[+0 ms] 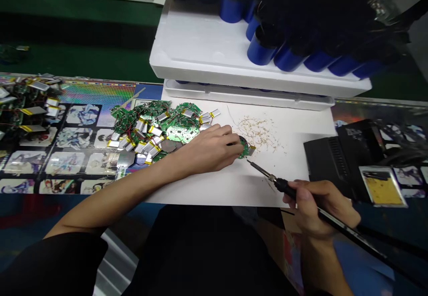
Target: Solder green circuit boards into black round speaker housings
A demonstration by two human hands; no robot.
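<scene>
My left hand (216, 149) is closed over the edge of a green circuit board (245, 149), which lies on the white work surface (214, 189). The hand hides much of that board; a small silver battery cell (252, 150) with yellow tape shows at its right edge. In my right hand (321, 207) is a soldering iron (267, 175), gripped like a pen. Its tip points up and left, close to the board's lower edge; whether it touches cannot be made out. Left of my left hand is a pile of green circuit boards (180, 132) with silver battery cells.
White foam trays (214, 71) holding blue cylinders (262, 48) stand at the back. Small tan bits (261, 131) are scattered beyond the board. At right are a black box (329, 162) and a yellow sponge in a tray (383, 189). More boards with cells (30, 104) lie far left.
</scene>
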